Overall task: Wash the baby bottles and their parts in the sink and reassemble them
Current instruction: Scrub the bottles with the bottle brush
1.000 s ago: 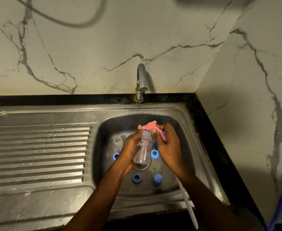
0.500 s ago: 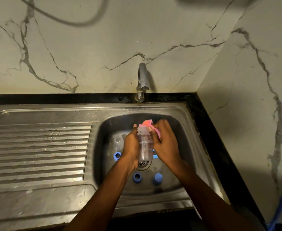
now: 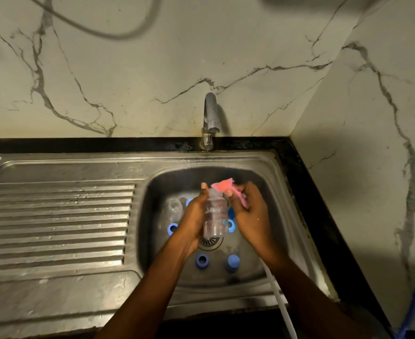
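I see the left hand (image 3: pixel 194 216) wrapped round the bottle (image 3: pixel 215 216), fingers curled behind it and the thumb lying up along its near side to the neck. The bottle is clear and stands roughly upright, mouth up. It is held over the drain (image 3: pixel 210 241) in the middle of the sink (image 3: pixel 270 172), not touching the floor of it. The right hand (image 3: pixel 248 211) is just beside the bottle on the right, fingers bent and pinching a pink cloth (image 3: pixel 223 185). The cloth sits at the bottle's mouth; I cannot tell whether any of it goes inside. The two hands are close, with only the bottle between them.

Lower in the sink lie blue rings (image 3: pixel 202 260), scattered around the drain on both sides of the hands. A clear dome (image 3: pixel 174 209) stands to the left of the left hand. The tap (image 3: pixel 210 118) is behind the hands, and I see no water running from it.
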